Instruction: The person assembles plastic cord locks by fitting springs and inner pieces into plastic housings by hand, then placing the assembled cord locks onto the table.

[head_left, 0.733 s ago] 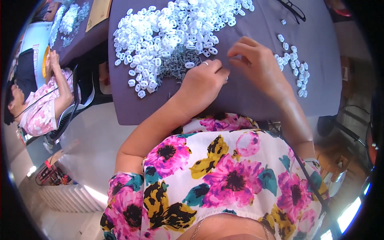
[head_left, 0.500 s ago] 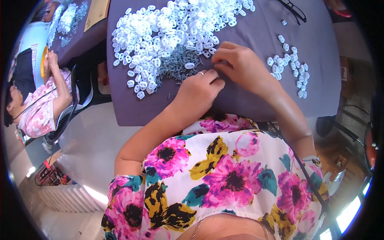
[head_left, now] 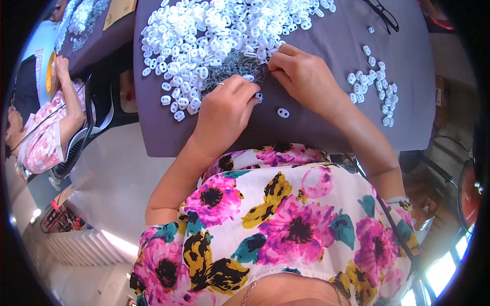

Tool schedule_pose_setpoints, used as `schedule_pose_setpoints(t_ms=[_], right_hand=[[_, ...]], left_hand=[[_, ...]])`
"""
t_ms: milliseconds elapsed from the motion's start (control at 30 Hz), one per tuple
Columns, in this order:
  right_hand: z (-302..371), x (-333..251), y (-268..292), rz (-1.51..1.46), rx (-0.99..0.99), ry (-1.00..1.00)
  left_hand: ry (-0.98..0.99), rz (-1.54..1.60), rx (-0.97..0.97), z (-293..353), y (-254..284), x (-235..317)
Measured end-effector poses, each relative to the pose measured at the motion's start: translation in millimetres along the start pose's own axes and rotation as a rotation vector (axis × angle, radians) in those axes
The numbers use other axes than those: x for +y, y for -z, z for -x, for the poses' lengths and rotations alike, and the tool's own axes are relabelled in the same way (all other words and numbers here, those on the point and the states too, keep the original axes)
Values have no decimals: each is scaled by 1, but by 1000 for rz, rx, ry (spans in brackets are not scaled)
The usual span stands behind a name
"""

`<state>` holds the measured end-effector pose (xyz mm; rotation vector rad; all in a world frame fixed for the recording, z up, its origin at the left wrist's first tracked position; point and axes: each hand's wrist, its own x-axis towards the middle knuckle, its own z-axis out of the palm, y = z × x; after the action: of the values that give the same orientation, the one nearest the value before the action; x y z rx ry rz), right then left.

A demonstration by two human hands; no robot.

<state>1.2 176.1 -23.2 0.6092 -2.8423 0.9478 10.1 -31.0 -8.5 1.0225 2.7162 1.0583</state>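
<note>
My left hand [head_left: 227, 109], with a ring on a finger, pinches a small white oval plastic piece with two holes [head_left: 259, 97] at the near side of a heap of small grey screws [head_left: 232, 70]. My right hand [head_left: 309, 76] has its fingertips drawn together at the right edge of the screws, where they meet the white pieces; whatever is between them is too small to tell. Between the hands, a single white two-hole piece [head_left: 283, 112] lies flat on the dark tablecloth. Beyond the screws spreads a large pile of such white pieces [head_left: 204, 33].
To the right lies a smaller scattered group of white pieces [head_left: 380, 84]. Black-framed glasses [head_left: 384, 15] rest at the far right of the table [head_left: 316, 135]. On the left, another person [head_left: 56, 117] sits at a neighbouring table, holding a yellow round object [head_left: 49, 71].
My hands have moved apart, the left one back to the left, the right one slightly up. One white piece now shows on the cloth between them, and another in my left fingertips.
</note>
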Motion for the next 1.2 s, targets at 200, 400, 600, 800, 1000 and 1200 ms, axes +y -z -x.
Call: schedule_pose_setpoints(t_ms=[200,400,600,800,1000,1200], right_hand=[[0,-7,-3,-35,22,37],[19,4,14,13,-47,-57],[30,-21,24,-552,-90,-185],[25,-19,9,-947,-65,-476],[30,-9,3,-667,87,-286],[31,-8,10,-453,117,-158]], left_hand=[[1,-27,-48,-4,-4,3],[1,-41,-91,1,-5,3],[222,349,-2,-2,-5,7],[429,882,56,-20,-9,13],[25,20,81,-28,-4,1],[-37,-213,-100,-37,-8,8]])
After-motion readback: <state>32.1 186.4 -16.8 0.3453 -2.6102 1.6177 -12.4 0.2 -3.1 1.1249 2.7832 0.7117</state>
